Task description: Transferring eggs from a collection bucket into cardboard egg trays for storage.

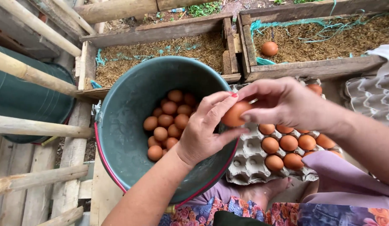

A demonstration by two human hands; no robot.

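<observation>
Both hands meet on one brown egg [234,114] above the edge of a grey egg tray [249,161]. My left hand [205,129] cups it from below with thumb and fingers, and my right hand [282,102] pinches it from the right. A green bucket [123,125] with a red handle sits under my left forearm, with several brown eggs [167,121] at its bottom. The tray holds several brown eggs [288,144] on its right side, while its left cups are bare.
Two wooden nest boxes lined with husks run along the top; the right one [311,69] holds a single egg [269,48]. Bamboo poles [31,73] and wooden slats lie at left. More stacked egg trays [372,98] are at far right. Floral fabric covers my lap.
</observation>
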